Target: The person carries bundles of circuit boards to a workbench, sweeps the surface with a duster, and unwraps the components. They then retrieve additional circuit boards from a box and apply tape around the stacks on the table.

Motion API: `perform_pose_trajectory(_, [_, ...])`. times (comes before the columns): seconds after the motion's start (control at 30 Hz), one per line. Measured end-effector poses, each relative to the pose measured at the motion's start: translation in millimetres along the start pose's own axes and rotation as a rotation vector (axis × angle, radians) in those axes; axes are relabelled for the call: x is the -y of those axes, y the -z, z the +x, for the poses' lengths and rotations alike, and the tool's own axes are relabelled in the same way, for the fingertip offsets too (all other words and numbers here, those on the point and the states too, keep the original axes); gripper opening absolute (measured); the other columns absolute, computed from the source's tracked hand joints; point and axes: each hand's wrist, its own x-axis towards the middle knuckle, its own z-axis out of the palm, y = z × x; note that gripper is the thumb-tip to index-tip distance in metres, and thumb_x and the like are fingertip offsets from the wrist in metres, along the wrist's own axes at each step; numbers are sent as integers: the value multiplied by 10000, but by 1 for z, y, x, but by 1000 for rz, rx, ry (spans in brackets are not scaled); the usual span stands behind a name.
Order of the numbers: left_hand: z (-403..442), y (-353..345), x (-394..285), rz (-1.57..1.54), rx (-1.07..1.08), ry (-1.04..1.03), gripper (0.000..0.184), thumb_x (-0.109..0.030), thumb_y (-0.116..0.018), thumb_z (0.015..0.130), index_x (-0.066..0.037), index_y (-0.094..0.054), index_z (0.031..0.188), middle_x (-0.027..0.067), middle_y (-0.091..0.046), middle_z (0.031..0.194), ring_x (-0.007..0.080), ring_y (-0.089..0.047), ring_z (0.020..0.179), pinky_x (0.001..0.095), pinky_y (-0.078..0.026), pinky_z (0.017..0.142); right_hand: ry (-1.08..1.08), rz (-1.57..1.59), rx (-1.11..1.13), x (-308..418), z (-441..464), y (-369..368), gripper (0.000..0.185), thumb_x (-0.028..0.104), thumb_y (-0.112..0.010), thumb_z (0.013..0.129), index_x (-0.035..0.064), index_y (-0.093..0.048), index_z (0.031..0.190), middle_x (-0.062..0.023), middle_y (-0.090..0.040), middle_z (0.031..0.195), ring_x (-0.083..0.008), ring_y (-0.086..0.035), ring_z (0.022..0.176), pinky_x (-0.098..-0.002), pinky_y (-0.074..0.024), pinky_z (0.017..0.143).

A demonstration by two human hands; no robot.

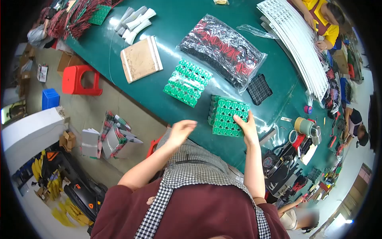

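Green board stack point(228, 118) gripped by right hand point(248, 129), loosely curled left hand point(182, 131) held left of stack, green panel point(187, 84) laid near stack.

1. A glossy green tabletop point(169, 28) spreads across the middle.
2. Directly on it lie a green circuit-board panel point(187, 83), a clear bag of black and red wires point(223, 51), a black tray point(259, 89), a brown board point(140, 60) and white strips point(134, 23).
3. The greyish floor point(83, 109) bears a red stool point(70, 84) and a cardboard box point(68, 141).
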Motion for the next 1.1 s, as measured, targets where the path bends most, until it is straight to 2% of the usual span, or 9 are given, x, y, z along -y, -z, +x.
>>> perform_pose_trajectory(0.03, [-9,15,-23,-109,-159,58,236,25,-468,786,33,-602,980,129,-637,906,186,-613,835,291,-483,785,-13,14,-10,-3,1,1,751,193,-715,732,-27,-290,1311,-149,-469,1205,-219,-481,1090,-323,-377,935])
perform_pose_trajectory(0.17, [10,84,-50,-65,-475,7,251,-91,-412,818,-21,-598,972,67,-629,882,135,-580,818,256,-421,749,-105,-2,-193,-5,4,10,797,255,-679,763,-26,-232,1360,-197,-327,1358,-264,-331,1257,-351,-256,1035])
perform_pose_trajectory(0.23, [38,101,-76,-81,-446,59,341,-245,-416,889,-24,-541,1118,102,-587,1056,170,-547,970,302,-387,860,209,-497,-504,14,-9,4,675,283,-619,817,-28,-306,1328,-187,-354,1345,-276,-333,1256,-369,-257,1034])
perform_pose_trajectory(0.3, [70,102,-92,-73,-380,55,459,-363,-386,909,-30,-464,1214,124,-510,1177,196,-484,1074,336,-347,919,276,-175,-461,74,-39,-48,589,344,-530,872,-30,-362,1295,-176,-377,1332,-281,-338,1253,-390,-258,1033])
perform_pose_trajectory(0.4, [109,99,-106,-81,-172,194,677,-531,-306,908,-27,-268,1358,156,-289,1387,246,-287,1274,398,-245,1022,168,-48,54,91,-39,-116,698,509,-329,905,6,-215,1375,-165,-220,1424,-271,-181,1332,-407,-161,1065])
perform_pose_trajectory(0.57, [129,88,-113,-297,11,334,719,-535,-258,917,-14,-126,1394,115,-179,1447,212,-189,1326,324,-165,1076,-96,328,-176,22,5,-172,720,547,-203,911,16,-147,1394,-125,-153,1455,-245,-111,1349,-365,-63,1087])
perform_pose_trajectory(0.6, [131,95,-109,-600,106,347,707,-526,-253,921,-19,-122,1397,115,-175,1449,209,-182,1327,323,-154,1077,-132,420,-241,17,11,-179,730,562,-186,908,19,-147,1395,-118,-155,1456,-241,-111,1349,-360,-54,1089])
perform_pose_trajectory(0.87, [122,91,-111,142,167,119,718,-443,-291,922,34,-16,1383,207,-38,1450,315,-58,1345,359,-81,1083,-544,742,-634,-9,48,-186,614,530,-356,898,49,-396,1278,-71,-449,1274,-212,-459,1117,-362,-382,935])
perform_pose_trajectory(1.1, [89,83,-125,584,372,-187,825,-360,-510,847,129,-59,1335,361,-5,1383,490,-57,1297,517,-118,1041,-317,978,-424,-31,23,-173,475,412,-287,937,85,-417,1256,-87,-517,1194,-243,-520,1053,-382,-439,890])
